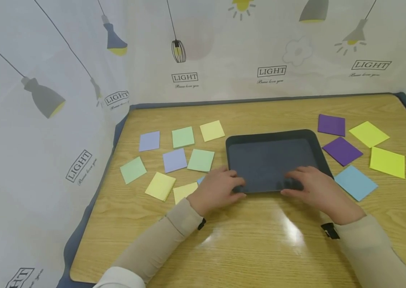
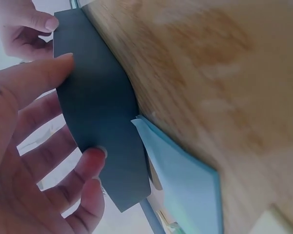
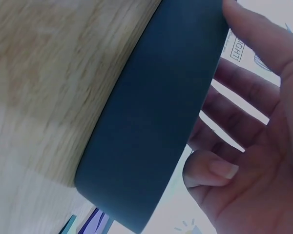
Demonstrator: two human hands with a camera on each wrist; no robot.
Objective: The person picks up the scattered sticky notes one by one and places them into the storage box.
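Observation:
A dark grey rectangular tray (image 1: 271,160) sits on the wooden table. My left hand (image 1: 219,190) holds its near rim toward the left corner; the left wrist view shows the thumb against the outer wall and other fingers reaching over the edge. Farther right along that rim, my right hand (image 1: 319,192) grips with its thumb outside and fingers curled inside, as the right wrist view shows. A blue paper square (image 2: 180,170) lies close to the tray's wall by my left hand, mostly hidden from the head view. Another blue paper square (image 1: 356,183) lies beside my right hand.
Left of the tray lie several pale squares, among them a green one (image 1: 201,160), a lilac one (image 1: 175,160) and a yellow one (image 1: 160,186). To the right are purple squares (image 1: 342,151) and bright yellow ones (image 1: 387,162). A lamp-printed curtain (image 1: 224,48) borders the table.

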